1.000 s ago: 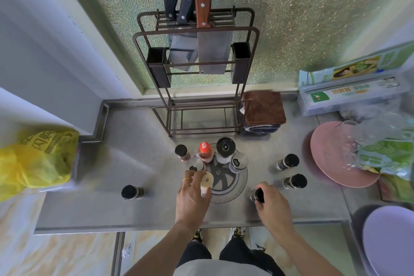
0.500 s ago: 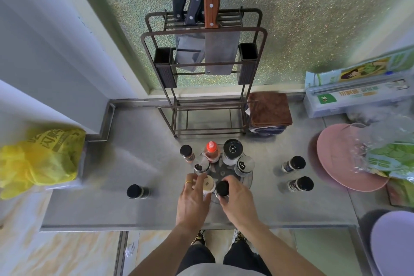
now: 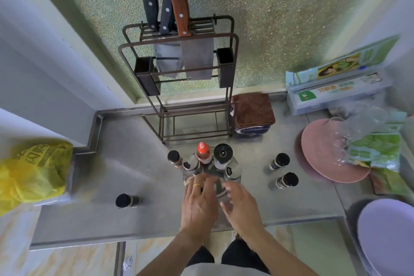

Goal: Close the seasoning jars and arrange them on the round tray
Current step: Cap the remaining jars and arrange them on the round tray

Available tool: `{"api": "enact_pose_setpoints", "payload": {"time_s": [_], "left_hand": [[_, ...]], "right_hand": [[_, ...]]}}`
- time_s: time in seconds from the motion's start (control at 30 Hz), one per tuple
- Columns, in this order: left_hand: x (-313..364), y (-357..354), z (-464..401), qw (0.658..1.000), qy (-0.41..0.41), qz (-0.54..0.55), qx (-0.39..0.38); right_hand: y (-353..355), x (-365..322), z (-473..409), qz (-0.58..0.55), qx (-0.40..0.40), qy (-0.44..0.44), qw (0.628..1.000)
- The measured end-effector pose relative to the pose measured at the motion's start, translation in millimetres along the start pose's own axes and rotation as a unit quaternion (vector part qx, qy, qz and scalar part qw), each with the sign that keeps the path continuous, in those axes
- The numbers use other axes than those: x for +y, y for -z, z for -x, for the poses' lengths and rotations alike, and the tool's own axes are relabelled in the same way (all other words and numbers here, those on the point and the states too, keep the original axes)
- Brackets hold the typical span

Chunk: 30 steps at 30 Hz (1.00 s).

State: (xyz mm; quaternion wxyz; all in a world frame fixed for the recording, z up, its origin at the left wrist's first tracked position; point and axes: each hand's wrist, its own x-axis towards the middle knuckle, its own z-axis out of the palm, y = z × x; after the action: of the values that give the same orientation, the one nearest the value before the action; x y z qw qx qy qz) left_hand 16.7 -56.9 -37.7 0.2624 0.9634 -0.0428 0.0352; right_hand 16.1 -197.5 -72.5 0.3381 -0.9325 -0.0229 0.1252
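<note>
The round grey tray (image 3: 220,188) lies on the steel counter near its front edge. On its far half stand a red-capped bottle (image 3: 203,152), a big black-lidded grinder (image 3: 223,153) and two silver-lidded shakers (image 3: 233,170) (image 3: 190,164). A black-capped jar (image 3: 173,157) stands at the tray's left rim. My left hand (image 3: 198,201), with a ring, covers the tray's near left part, and whatever is under it is hidden. My right hand (image 3: 240,206) hovers beside it, blurred, fingers spread and nothing seen in it.
Two black-capped jars (image 3: 279,161) (image 3: 286,180) stand right of the tray, and one (image 3: 126,200) lies far left. Behind are a knife rack (image 3: 179,87) and a brown cloth (image 3: 253,110). A pink plate (image 3: 322,154) and a yellow bag (image 3: 33,170) flank the counter.
My right hand carried a black cap from the right to the jar in my left hand. Both hands now lie low over the tray's near edge, and the jar is no longer visible.
</note>
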Motion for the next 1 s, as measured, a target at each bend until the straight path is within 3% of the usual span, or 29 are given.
{"api": "enact_pose_setpoints", "payload": {"time_s": [0.2,0.33,0.43,0.57,0.73,1.0], "left_hand": [[46.4,-24.4,-18.0,0.998,-0.047,0.033,-0.008],[82.3,-51.6,-17.6,0.989,-0.07,0.043,-0.124],[114.7,-77.8,-30.7,0.978,-0.041,0.055,-0.198],[148.2,-113.5,-55.2,0.975,0.003,0.061,-0.215],[164.0,-147.5,-70.5,0.975,0.07,0.031,-0.21],[161.3,-137.7,-57.7,0.982,0.075,0.059,-0.163]], "right_hand": [[86.0,65.6,10.7,0.035,0.173,-0.085,0.981],[126.8,96.9,-2.5,0.035,0.211,-0.128,0.968],[145.6,110.8,-30.1,0.028,0.145,-0.104,0.984],[166.0,123.6,-70.5,0.067,-0.036,-0.021,0.997],[178.5,126.5,-96.0,0.165,-0.204,0.073,0.962],[162.1,151.2,-82.6,0.18,-0.114,0.029,0.977]]}}
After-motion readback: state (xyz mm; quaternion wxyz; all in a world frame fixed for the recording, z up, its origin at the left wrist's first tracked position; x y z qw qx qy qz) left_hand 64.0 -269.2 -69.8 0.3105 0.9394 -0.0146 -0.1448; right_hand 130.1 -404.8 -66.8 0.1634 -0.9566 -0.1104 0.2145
